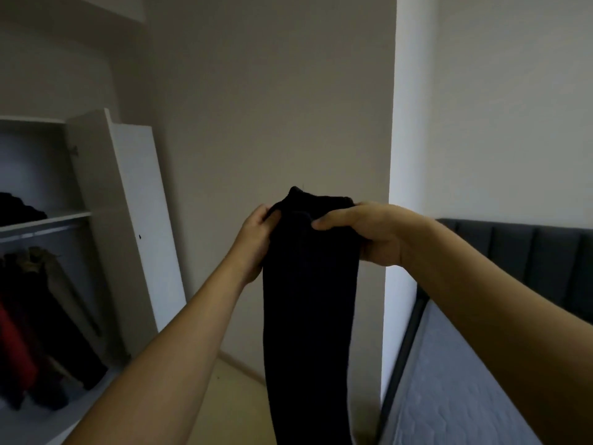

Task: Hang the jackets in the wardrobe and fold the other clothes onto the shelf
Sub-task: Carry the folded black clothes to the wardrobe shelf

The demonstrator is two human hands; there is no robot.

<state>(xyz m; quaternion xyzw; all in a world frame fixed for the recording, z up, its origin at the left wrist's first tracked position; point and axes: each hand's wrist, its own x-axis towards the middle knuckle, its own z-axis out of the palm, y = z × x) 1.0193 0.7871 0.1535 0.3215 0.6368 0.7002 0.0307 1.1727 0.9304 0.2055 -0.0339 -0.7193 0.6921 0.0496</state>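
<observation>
A long dark garment (309, 316) hangs straight down in front of me, folded lengthwise into a narrow strip. My left hand (256, 239) grips its top left corner and my right hand (362, 232) grips its top right corner, both held up at the same height. At the far left stands the open white wardrobe (96, 187). Its shelf (61, 217) carries a pile of dark clothes (19, 208). Below the shelf hang several jackets (35, 316), dark, beige and red.
The wardrobe's open door (144, 220) leans out to the left of my arms. A bed with a grey mattress (465, 396) and dark padded headboard (529, 252) fills the lower right. A plain wall lies straight ahead, with light floor (234, 390) below.
</observation>
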